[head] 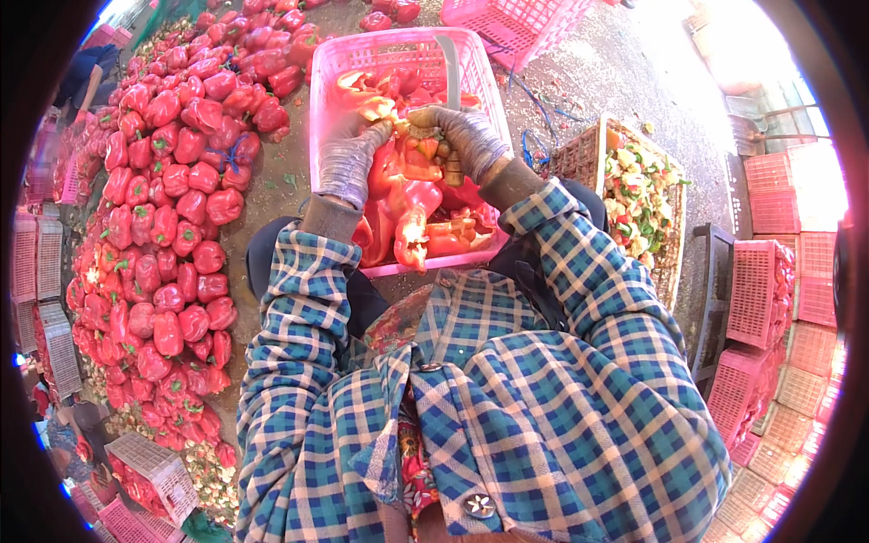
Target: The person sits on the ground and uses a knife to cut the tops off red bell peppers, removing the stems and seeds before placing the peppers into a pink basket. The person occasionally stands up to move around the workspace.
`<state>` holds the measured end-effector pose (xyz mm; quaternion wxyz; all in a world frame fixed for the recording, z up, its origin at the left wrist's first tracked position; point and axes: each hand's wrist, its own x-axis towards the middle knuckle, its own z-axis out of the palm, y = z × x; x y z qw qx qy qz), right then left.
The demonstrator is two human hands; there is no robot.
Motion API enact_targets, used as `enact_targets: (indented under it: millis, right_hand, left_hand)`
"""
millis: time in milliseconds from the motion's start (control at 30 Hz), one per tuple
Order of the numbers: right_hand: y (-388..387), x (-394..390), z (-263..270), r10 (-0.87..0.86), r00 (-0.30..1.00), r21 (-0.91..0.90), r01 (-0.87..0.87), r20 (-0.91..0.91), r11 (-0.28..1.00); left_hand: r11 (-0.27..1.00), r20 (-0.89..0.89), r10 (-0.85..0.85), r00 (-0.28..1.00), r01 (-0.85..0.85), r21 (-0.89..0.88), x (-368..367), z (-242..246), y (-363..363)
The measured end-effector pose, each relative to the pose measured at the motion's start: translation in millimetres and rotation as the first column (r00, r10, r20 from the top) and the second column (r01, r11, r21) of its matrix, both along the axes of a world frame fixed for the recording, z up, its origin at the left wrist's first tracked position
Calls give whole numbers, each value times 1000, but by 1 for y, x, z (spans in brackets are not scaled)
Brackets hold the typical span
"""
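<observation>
My left hand (347,163), in a stained knit glove, grips a cut piece of red bell pepper (375,107) with its pale inside showing. My right hand (468,141), gloved the same way, is closed around a knife (449,71); its blade points up and away from me, and the handle is hidden by the fingers. Both hands meet over a pink plastic crate (326,81) between my knees. Inside the crate lie opened red pepper pieces (414,197), some with pale ribs visible.
A large heap of whole red bell peppers (170,224) covers the floor at left. On the right stands a wicker basket (577,156) of pepper cores and trimmings (635,197). Another pink crate (519,27) lies beyond mine; stacked crates (753,292) line the right side. Blue twine (536,153) trails nearby.
</observation>
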<state>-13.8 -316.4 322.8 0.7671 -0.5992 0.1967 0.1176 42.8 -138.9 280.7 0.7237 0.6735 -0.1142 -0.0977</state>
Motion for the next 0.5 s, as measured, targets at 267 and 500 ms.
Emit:
enact_targets:
  millis: [267,500]
  right_hand:
    - [-4,-16,-16,117,970,-103,-96,213,990]
    - [-13,-16,-40,234,799,-582,171,554,795]
  left_hand:
    - [888,222,-208,953,89,452,0,18,6]
    - [902,212,-175,961,71,426,-5,34,-12]
